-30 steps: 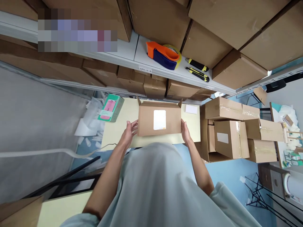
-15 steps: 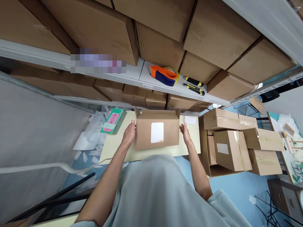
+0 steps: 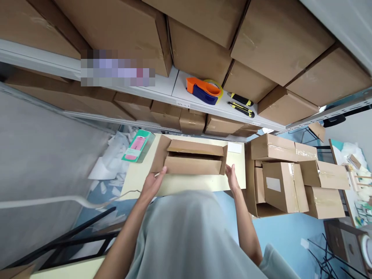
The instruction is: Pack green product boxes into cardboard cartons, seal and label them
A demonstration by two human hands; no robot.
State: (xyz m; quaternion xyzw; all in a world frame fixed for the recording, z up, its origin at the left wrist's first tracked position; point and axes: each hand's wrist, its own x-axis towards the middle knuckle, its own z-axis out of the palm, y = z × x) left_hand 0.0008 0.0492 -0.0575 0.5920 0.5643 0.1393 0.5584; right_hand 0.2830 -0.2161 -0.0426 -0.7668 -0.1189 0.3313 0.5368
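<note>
A brown cardboard box (image 3: pixel 193 166) rests on the pale yellow table in front of me. Its flaps are raised, with a dark gap between the long ones, and the left side flap (image 3: pixel 160 154) spreads outward. At the box's front left corner, my left hand (image 3: pixel 153 183) grips the edge, thumb on top and fingers partly hidden beneath. Beside the lower right corner is my right hand (image 3: pixel 232 177), fingers extended and apart, the fingertips at or against the right side flap. What the box holds cannot be seen.
A green and pink package (image 3: pixel 136 146) lies at the table's (image 3: pixel 186 183) left, and white cards (image 3: pixel 234 147) at its back right. An orange tape dispenser (image 3: pixel 204 91) and two cutters (image 3: pixel 241 104) sit on the shelf above. Stacked cartons (image 3: pixel 286 186) stand to the right.
The box has been turned so its white-labelled face no longer shows and its flapped opening faces up. Both hands have moved lower, toward me.
</note>
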